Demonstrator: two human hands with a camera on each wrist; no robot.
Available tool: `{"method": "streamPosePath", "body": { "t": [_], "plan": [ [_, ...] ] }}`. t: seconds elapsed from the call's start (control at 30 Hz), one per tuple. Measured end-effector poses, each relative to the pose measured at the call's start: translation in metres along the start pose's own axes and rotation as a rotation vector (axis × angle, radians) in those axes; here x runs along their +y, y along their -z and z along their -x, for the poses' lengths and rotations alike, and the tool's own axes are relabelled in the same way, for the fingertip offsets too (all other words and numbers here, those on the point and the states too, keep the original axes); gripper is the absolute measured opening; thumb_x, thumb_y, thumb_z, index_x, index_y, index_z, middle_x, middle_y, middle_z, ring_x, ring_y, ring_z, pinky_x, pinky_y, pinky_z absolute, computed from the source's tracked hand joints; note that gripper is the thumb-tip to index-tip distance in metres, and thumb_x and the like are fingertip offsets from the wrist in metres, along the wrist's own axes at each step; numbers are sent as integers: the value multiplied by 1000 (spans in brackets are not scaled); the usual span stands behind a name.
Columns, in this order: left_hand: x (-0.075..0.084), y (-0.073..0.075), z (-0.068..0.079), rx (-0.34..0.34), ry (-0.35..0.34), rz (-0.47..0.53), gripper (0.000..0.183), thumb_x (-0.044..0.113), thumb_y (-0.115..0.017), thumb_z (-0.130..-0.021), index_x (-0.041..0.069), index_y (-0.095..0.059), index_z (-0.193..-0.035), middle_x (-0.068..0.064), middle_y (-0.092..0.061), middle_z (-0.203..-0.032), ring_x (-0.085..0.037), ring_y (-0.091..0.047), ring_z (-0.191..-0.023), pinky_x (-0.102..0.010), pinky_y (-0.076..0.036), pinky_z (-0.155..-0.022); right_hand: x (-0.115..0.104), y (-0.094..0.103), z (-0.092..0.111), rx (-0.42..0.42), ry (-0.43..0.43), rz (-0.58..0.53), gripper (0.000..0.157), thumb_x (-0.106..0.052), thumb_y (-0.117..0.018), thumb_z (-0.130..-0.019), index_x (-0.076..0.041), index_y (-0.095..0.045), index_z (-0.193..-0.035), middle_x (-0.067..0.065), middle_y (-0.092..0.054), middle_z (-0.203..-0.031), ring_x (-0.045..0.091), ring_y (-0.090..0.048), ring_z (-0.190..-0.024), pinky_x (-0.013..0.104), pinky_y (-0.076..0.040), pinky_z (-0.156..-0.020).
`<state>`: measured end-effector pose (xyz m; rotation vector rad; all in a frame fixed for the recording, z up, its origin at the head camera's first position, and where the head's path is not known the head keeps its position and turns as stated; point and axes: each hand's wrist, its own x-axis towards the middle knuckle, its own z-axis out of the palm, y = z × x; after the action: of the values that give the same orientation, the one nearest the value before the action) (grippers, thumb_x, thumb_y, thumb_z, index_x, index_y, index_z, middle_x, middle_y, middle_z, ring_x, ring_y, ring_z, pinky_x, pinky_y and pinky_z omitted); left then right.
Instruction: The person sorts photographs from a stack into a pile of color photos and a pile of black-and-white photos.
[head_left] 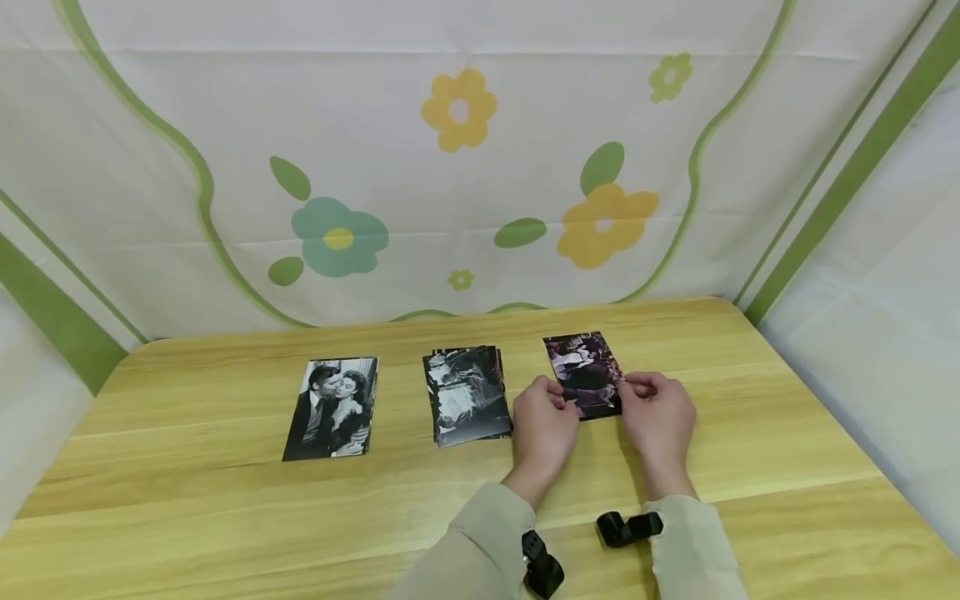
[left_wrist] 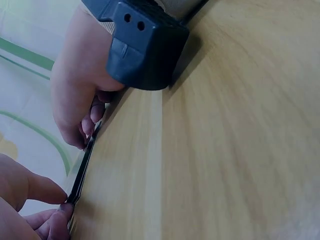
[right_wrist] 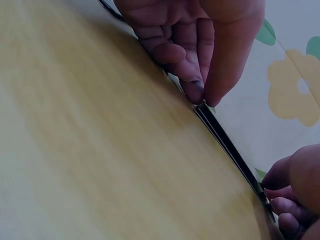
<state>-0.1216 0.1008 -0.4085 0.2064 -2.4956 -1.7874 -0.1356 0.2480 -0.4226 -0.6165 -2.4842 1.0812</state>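
On the right part of the table lies a small stack of photo cards [head_left: 585,367], its top card a dark colour picture. My left hand [head_left: 546,423] pinches the stack at its near left corner between thumb and fingers. At the right edge, my right hand [head_left: 663,421] pinches it the same way. Seen edge-on in the right wrist view, the stack's thin dark edge [right_wrist: 227,144] runs between both hands, close over the wood. The fingertips hide the stack's near corners.
Left of my left hand lies a loosely squared stack of black-and-white photo cards [head_left: 465,393]. Farther left is another stack [head_left: 332,408], showing a couple on top. A floral cloth [head_left: 405,167] hangs behind the wooden table [head_left: 225,517]. Small black cameras [head_left: 542,568] sit on both wrists.
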Motion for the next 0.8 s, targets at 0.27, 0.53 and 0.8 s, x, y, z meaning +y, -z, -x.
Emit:
{"method": "streamPosePath", "body": {
  "t": [0.27,0.53,0.8],
  "plan": [
    [-1,5,-1,18,0,-7,10,-1,-75,-91,4,-71,-99,0,-68,-79,-8,-60,-70,-28,-53,-64,-6,-2,1,-12,2,0,21,-22,-74,-97,-5,-81,-108,14,-70,-99,30,-62,-93,39,-44,-81],
    [-3,17,5,-1,-11,96,14,-2,-73,-91,1,-72,-105,-2,-68,-81,-6,-59,-67,-24,-51,-61,-17,-4,9,12,94,-38,25,-22,-77,-97,-4,-81,-113,18,-70,-102,30,-63,-93,37,-43,-84],
    [-5,64,11,1,-38,172,21,2,-76,-90,0,-74,-111,-5,-73,-90,-8,-63,-79,-22,-56,-74,-45,-18,34,-113,154,-184,14,-19,-81,-97,-11,-83,-108,7,-73,-99,13,-62,-83,15,-51,-68]
  ]
}}
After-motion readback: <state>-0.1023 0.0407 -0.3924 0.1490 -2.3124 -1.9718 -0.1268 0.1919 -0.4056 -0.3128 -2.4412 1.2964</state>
